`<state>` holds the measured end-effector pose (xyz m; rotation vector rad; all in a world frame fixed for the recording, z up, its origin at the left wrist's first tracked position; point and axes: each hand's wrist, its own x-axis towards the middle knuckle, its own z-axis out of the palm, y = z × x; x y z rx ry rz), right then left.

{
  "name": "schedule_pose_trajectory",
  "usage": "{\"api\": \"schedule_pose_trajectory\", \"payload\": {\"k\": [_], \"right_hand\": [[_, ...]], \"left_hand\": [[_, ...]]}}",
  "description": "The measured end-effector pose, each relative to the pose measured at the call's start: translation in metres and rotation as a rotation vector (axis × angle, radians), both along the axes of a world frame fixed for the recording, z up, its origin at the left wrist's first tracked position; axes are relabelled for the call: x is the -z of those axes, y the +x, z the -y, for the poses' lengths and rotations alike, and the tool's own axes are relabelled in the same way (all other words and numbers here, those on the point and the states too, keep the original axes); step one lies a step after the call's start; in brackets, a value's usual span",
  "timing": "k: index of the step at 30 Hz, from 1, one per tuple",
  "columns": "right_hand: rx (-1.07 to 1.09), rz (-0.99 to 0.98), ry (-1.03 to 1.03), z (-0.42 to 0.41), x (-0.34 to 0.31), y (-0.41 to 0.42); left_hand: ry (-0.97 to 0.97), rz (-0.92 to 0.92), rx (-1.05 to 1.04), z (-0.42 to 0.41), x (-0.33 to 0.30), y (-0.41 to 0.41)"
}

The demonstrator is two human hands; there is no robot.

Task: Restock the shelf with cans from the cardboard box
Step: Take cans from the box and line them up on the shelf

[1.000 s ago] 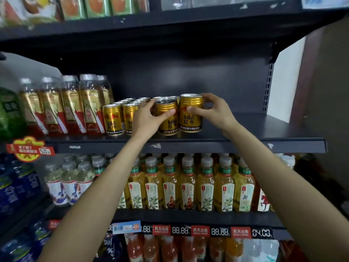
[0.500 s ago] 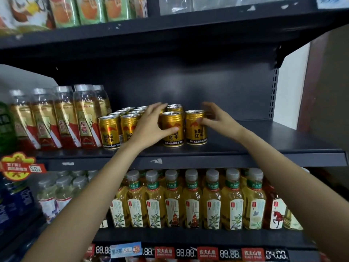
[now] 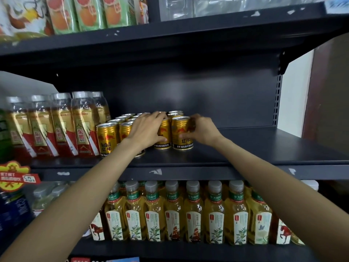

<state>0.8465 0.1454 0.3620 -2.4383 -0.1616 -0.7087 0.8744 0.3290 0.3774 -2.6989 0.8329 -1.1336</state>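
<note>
Several gold cans (image 3: 107, 137) stand in rows on the dark middle shelf (image 3: 255, 146). My left hand (image 3: 145, 129) wraps around one front-row gold can (image 3: 164, 136), thumb across its front. My right hand (image 3: 203, 129) grips the rightmost gold can (image 3: 181, 133) from its right side, thumb on the label. Both cans stand upright on the shelf, side by side and touching the rows behind them. The cardboard box is out of view.
Tall red-and-gold bottles (image 3: 83, 125) fill the shelf left of the cans. The shelf right of the cans is bare up to the upright post (image 3: 278, 103). Tea bottles (image 3: 173, 214) line the shelf below, and snack packets (image 3: 90, 14) sit above.
Both hands have moved the two cans deeper onto the shelf, against the rows of cans. The camera has come closer and tilted down slightly.
</note>
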Motion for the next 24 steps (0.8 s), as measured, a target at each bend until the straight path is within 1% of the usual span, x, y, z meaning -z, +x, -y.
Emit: {"api": "schedule_pose_trajectory", "payload": {"k": [5,10,14,24], "right_hand": [[0.039,-0.002,0.011,-0.012,-0.002,0.011],[0.097,0.006,0.011,-0.018,-0.003,0.017],[0.093,0.009,0.033,-0.017,-0.001,0.017],[0.098,0.030,0.024,-0.017,0.003,0.019]], "left_hand": [[0.076,0.080,-0.136,0.003,-0.002,0.003],[0.101,0.109,-0.188,0.004,-0.001,0.009],[0.105,0.144,-0.155,0.002,0.003,0.009],[0.079,0.151,-0.099,-0.004,0.014,0.016]]}}
